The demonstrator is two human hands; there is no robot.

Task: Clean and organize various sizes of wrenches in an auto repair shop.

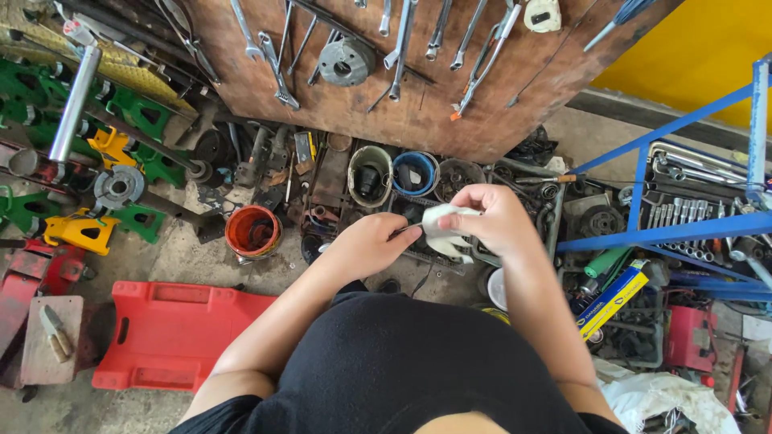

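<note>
My left hand [366, 243] and my right hand [492, 219] are raised together in front of my chest. The right hand pinches a white rag [445, 229], folded over something thin. My left hand grips a slim dark metal tool [405, 231] whose end runs into the rag. Both hands hover above a row of small tubs: a grey one [368, 172], a blue one [416, 173] and a dark one [458, 177], all filled with metal parts.
A wooden board [418, 104] hung with wrenches leans at the back. A red plastic creeper [169, 333] lies on the floor at left, by an orange tub [252, 231] and green and yellow stands. A blue metal rack [683, 225] with a socket set stands at right.
</note>
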